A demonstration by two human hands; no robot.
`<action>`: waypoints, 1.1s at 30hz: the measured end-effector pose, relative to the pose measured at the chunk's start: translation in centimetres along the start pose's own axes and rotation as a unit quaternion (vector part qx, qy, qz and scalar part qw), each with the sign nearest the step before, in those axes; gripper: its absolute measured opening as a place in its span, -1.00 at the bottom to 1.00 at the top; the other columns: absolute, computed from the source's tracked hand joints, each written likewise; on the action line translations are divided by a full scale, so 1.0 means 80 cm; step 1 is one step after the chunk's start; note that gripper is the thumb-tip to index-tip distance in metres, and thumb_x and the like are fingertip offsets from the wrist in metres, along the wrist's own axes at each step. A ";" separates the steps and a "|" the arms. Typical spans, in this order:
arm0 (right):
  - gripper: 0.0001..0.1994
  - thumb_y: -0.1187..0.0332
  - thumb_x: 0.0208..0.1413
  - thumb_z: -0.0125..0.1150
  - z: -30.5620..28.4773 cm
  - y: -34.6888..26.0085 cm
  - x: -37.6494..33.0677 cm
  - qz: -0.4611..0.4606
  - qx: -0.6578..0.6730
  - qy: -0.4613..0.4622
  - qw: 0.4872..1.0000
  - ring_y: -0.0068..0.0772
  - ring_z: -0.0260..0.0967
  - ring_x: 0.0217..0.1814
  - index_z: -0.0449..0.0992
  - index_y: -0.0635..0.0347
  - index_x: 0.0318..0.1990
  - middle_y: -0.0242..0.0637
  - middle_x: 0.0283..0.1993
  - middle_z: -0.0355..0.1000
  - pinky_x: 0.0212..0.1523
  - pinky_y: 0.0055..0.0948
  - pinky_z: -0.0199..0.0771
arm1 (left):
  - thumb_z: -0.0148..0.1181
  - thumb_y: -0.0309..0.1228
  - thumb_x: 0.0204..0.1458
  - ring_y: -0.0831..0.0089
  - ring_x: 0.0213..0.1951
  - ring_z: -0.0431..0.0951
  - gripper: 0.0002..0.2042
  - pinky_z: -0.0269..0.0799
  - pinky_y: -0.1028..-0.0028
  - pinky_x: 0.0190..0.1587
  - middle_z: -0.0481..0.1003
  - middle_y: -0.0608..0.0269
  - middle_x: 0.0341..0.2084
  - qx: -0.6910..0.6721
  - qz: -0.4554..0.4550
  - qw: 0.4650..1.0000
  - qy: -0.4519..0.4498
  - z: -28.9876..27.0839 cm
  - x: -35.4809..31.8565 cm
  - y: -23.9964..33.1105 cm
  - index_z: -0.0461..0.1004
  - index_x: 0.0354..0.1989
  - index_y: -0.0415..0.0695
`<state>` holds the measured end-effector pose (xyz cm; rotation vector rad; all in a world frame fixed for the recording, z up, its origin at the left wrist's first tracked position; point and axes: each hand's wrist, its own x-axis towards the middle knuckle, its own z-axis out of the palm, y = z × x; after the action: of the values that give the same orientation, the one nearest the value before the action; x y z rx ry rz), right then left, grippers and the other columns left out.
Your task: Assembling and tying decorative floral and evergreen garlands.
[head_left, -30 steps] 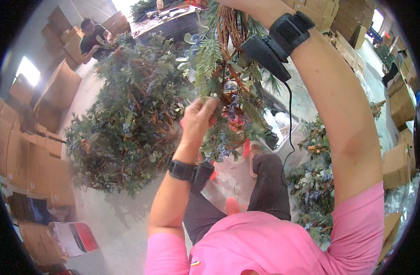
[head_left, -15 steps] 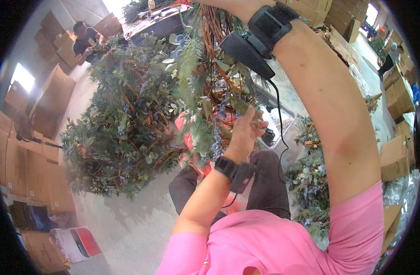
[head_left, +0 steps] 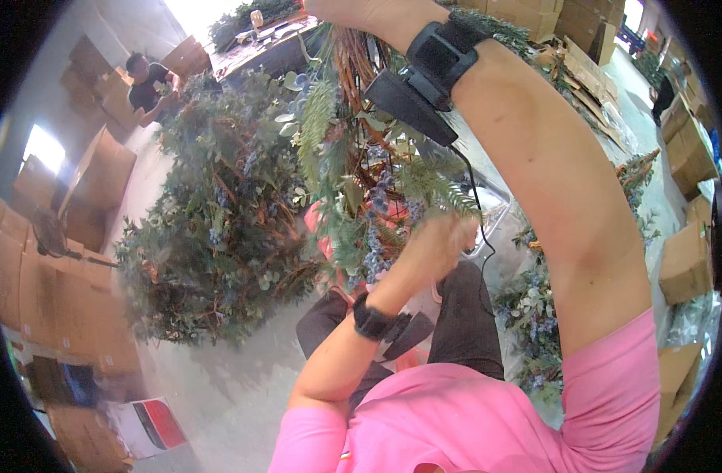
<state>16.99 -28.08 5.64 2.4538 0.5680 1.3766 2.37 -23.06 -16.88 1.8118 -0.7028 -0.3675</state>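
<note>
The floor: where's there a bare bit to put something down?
There's bare floor between the big greenery pile, the red-and-white package and the pink left sleeve. A narrower strip runs between the pile and the brown cardboard box. It's crowded near the left hand, beside the hanging branches.

Upright green twig wreath [head_left: 351, 193] (blue-berried)

One head-worn fisheye looks down and forward at the hands [head_left: 436, 246], close above the pink shirt [head_left: 463, 418]
</note>
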 end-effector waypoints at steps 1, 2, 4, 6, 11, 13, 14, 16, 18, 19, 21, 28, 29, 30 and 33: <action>-0.80 0.35 -0.16 -0.03 0.003 0.001 -0.001 0.004 -0.002 0.000 1.000 -0.29 0.38 -0.42 0.53 0.17 -0.58 -0.22 -0.53 0.46 -0.16 -0.30 0.14 | 0.00 -0.25 0.06 0.48 -0.51 0.40 -0.69 0.34 0.48 -0.44 0.45 0.21 -0.56 0.012 0.016 0.999 -0.026 0.004 -0.014 0.015 0.43 -0.31 -0.33; -0.80 0.35 -0.16 -0.03 0.005 0.004 0.000 0.009 0.014 0.028 0.999 -0.29 0.39 -0.42 0.53 0.17 -0.59 -0.22 -0.53 0.46 -0.16 -0.29 0.14 | 0.00 -0.25 0.06 0.48 -0.51 0.40 -0.69 0.34 0.48 -0.44 0.45 0.21 -0.56 0.014 0.016 0.999 -0.029 -0.003 -0.022 0.030 0.43 -0.31 -0.33; -0.80 0.34 -0.17 -0.03 0.004 0.012 -0.006 0.013 0.025 0.050 0.998 -0.30 0.39 -0.42 0.53 0.17 -0.59 -0.22 -0.53 0.46 -0.16 -0.29 0.14 | 0.05 -0.33 0.03 0.52 -0.54 0.42 -0.75 0.34 0.53 -0.48 0.46 0.25 -0.57 0.144 0.060 0.983 -0.098 -0.030 -0.039 0.062 0.45 -0.31 -0.31; -0.79 0.36 -0.11 -0.06 -0.006 0.012 -0.009 0.018 0.088 -0.021 0.996 -0.29 0.40 -0.39 0.53 0.19 -0.50 -0.21 -0.48 0.46 -0.21 -0.27 0.19 | 0.06 -0.44 -0.01 0.58 -0.59 0.41 -0.84 0.31 0.59 -0.54 0.45 0.31 -0.60 0.024 0.084 0.994 0.065 -0.075 -0.057 0.089 0.48 -0.36 -0.27; -0.77 0.33 0.01 -0.10 -0.021 0.032 -0.004 -0.122 0.152 0.111 0.975 -0.14 0.39 -0.32 0.48 0.22 -0.30 -0.13 -0.37 0.44 -0.26 -0.23 0.28 | 0.08 -0.41 -0.07 0.50 -0.36 0.45 -0.76 0.35 0.54 -0.29 0.49 0.18 -0.43 0.196 0.273 0.830 0.445 -0.180 -0.002 0.166 0.41 -0.24 -0.29; -0.69 0.22 0.11 -0.13 -0.032 0.012 0.013 -0.133 0.371 0.166 0.904 -0.15 0.38 -0.27 0.43 0.30 -0.27 -0.05 -0.35 0.42 -0.24 -0.31 0.33 | 0.10 -0.36 -0.09 0.48 -0.39 0.47 -0.66 0.36 0.53 -0.31 0.48 0.16 -0.42 0.328 0.364 0.742 0.457 -0.225 0.024 0.189 0.35 -0.13 -0.26; -0.69 0.22 0.11 -0.13 -0.042 -0.014 0.017 -0.134 0.391 0.177 0.893 -0.15 0.38 -0.27 0.43 0.30 -0.27 -0.05 -0.35 0.42 -0.24 -0.31 0.33 | 0.10 -0.36 -0.09 0.48 -0.39 0.47 -0.66 0.36 0.53 -0.31 0.48 0.16 -0.42 0.348 0.350 0.737 0.462 -0.247 0.023 0.192 0.35 -0.13 -0.26; -0.57 0.10 0.13 -0.17 -0.080 -0.025 0.010 0.000 0.717 0.043 0.696 -0.30 0.38 -0.24 0.42 0.36 -0.25 -0.05 -0.34 0.42 -0.23 -0.37 0.33 | 0.07 -0.36 0.01 0.55 -0.27 0.39 -0.69 0.29 0.58 -0.25 0.41 0.29 -0.32 0.023 0.312 0.885 0.346 -0.262 0.038 0.208 0.32 -0.09 -0.24; -0.47 -0.01 0.08 -0.12 -0.078 -0.022 0.005 0.045 0.781 0.001 0.623 -0.39 0.34 -0.16 0.39 0.42 -0.17 -0.06 -0.27 0.42 -0.18 -0.39 0.31 | 0.06 -0.36 0.01 0.54 -0.28 0.39 -0.69 0.29 0.57 -0.25 0.42 0.29 -0.34 0.079 0.285 0.894 0.338 -0.272 0.045 0.205 0.32 -0.10 -0.23; -0.48 0.00 0.07 -0.09 -0.079 -0.020 -0.002 0.046 0.773 0.013 0.632 -0.36 0.34 -0.14 0.38 0.41 -0.16 -0.04 -0.25 0.41 -0.16 -0.39 0.31 | 0.06 -0.35 0.01 0.54 -0.29 0.39 -0.70 0.28 0.56 -0.24 0.42 0.29 -0.35 0.133 0.255 0.899 0.331 -0.275 0.049 0.202 0.33 -0.11 -0.22; -0.50 0.02 0.05 -0.04 -0.083 -0.017 -0.020 0.049 0.759 0.037 0.648 -0.30 0.33 -0.11 0.37 0.38 -0.13 -0.01 -0.21 0.39 -0.11 -0.37 0.30 | 0.08 -0.36 -0.05 0.50 -0.36 0.44 -0.66 0.33 0.55 -0.29 0.44 0.22 -0.38 0.141 0.256 0.894 0.341 -0.271 0.044 0.199 0.32 -0.10 -0.26; -0.88 0.49 -0.04 0.07 -0.037 -0.007 -0.175 0.121 0.545 0.105 0.823 -0.59 0.33 -0.38 0.45 0.30 -0.32 -0.37 -0.36 0.44 -0.35 -0.57 0.37 | 0.01 -0.42 0.01 0.38 -0.32 0.51 -0.67 0.43 0.48 -0.29 0.44 0.10 -0.38 0.112 0.215 0.891 0.384 -0.324 0.020 0.174 0.25 -0.05 -0.28; -0.87 0.52 -0.06 0.07 -0.015 -0.019 -0.209 0.167 0.602 0.023 0.781 -0.60 0.32 -0.42 0.45 0.30 -0.31 -0.36 -0.36 0.43 -0.37 -0.59 0.36 | 0.00 -0.43 0.02 0.37 -0.31 0.51 -0.68 0.44 0.47 -0.30 0.44 0.10 -0.38 0.122 0.210 0.889 0.389 -0.331 0.017 0.173 0.25 -0.06 -0.28; -0.85 0.56 -0.08 0.07 0.008 -0.040 -0.235 0.211 0.653 -0.056 0.725 -0.61 0.31 -0.46 0.44 0.29 -0.30 -0.34 -0.36 0.42 -0.38 -0.62 0.36 | 0.00 -0.44 0.02 0.37 -0.30 0.51 -0.69 0.44 0.46 -0.30 0.44 0.10 -0.37 0.135 0.204 0.886 0.394 -0.334 0.013 0.176 0.24 -0.06 -0.27; -0.75 0.59 -0.15 0.07 0.032 -0.114 -0.281 0.221 0.682 -0.096 0.691 -0.47 0.35 -0.39 0.44 0.27 -0.23 -0.23 -0.36 0.41 -0.34 -0.52 0.38 | -0.02 -0.44 0.04 0.38 -0.29 0.51 -0.72 0.44 0.47 -0.27 0.44 0.10 -0.36 0.151 0.213 0.887 0.382 -0.326 0.013 0.167 0.23 -0.07 -0.25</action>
<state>6.75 -30.48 -16.35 4.0623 1.3755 0.7572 14.12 -7.13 4.75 1.8168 -0.5758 0.7593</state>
